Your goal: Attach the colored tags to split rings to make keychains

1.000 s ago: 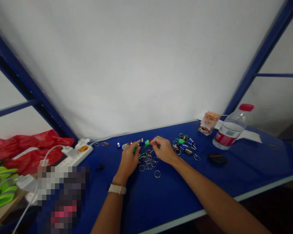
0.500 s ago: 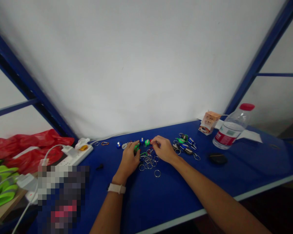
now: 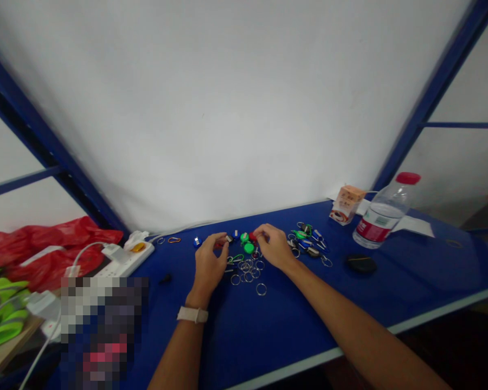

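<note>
My left hand, with a pale band on the wrist, is over the left side of a small cluster of key-holder parts. Its fingers are curved and the thumb stands apart, with something red partly visible behind them. My right hand has its fingertips pinched together beside a red round piece; what they hold is hidden. Between the hands lie a green round reel, another green reel and a blue one. Nearer me are a green carabiner and several metal split rings.
A pile of key holders lies to the right. Beyond it are a black pouch-like object, a water bottle and an orange carton. At left are a power strip, an orange carabiner and red plastic.
A green reel that was by my left fingers now lies between the hands. My left hand has shifted slightly left and its thumb and fingers show a gap. The right hand has barely moved.
</note>
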A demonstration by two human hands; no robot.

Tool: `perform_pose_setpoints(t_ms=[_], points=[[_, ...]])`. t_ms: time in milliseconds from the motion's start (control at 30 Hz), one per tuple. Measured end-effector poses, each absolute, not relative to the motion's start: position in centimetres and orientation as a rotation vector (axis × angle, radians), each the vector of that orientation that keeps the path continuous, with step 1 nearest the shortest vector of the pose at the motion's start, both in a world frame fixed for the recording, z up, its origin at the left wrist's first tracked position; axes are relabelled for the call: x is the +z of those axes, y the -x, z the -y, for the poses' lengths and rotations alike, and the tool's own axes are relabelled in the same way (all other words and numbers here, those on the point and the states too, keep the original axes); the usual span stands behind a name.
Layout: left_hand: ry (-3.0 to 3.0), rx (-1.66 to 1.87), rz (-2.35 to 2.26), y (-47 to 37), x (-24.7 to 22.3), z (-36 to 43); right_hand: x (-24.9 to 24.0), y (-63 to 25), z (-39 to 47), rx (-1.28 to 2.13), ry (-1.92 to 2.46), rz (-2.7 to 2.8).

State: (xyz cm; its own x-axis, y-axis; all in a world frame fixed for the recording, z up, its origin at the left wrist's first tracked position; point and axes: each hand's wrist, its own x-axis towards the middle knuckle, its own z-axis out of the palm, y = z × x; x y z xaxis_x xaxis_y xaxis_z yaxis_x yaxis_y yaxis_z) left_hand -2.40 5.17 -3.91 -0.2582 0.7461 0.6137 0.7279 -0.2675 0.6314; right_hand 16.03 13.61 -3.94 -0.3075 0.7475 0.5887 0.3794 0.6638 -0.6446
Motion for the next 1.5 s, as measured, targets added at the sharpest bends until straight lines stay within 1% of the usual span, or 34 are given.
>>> perform_pose_setpoints(t_ms=[133, 233, 367, 467, 567, 700, 800, 1033, 1500], points=[[-1.706, 1.676, -1.986, 2.4, -3.3, -4.9, -3.6, -16.3, -13.9, 0.468, 1.004, 1.826], [-1.432, 1.711, -2.172, 2.5, -2.8, -4.7, -3.4, -16.5, -13.8, 0.504, 1.016, 1.812], [-1.137, 1.67, -2.371, 3.1, -2.4, -4.4, -3.3, -16.5, -13.3, 0.612, 0.891, 1.954], [-1.053, 1.621, -2.401, 3.4, -2.5, -4.4, -3.2, -16.4, -12.8, 0.521, 0.862, 2.113], [-1.012, 1.586, -2.306, 3.4, -2.9, -4.7, -3.1, -16.2, -12.4, 0.465, 0.808, 2.248], [-0.909, 1.721, -1.919, 3.2, -3.4, -5.2, -3.0, -16.1, -12.0, 0.607, 0.646, 2.298], [-0.905, 1.784, -1.847, 3.1, -3.5, -5.3, -3.1, -16.1, -12.0, 0.64, 0.635, 2.253], [-1.015, 1.695, -1.946, 3.1, -3.6, -5.2, -3.3, -16.3, -12.8, 0.579, 0.861, 2.113], [-1.123, 1.637, -2.052, 2.3, -2.9, -4.9, -3.4, -16.0, -12.5, 0.543, 0.869, 2.116]])
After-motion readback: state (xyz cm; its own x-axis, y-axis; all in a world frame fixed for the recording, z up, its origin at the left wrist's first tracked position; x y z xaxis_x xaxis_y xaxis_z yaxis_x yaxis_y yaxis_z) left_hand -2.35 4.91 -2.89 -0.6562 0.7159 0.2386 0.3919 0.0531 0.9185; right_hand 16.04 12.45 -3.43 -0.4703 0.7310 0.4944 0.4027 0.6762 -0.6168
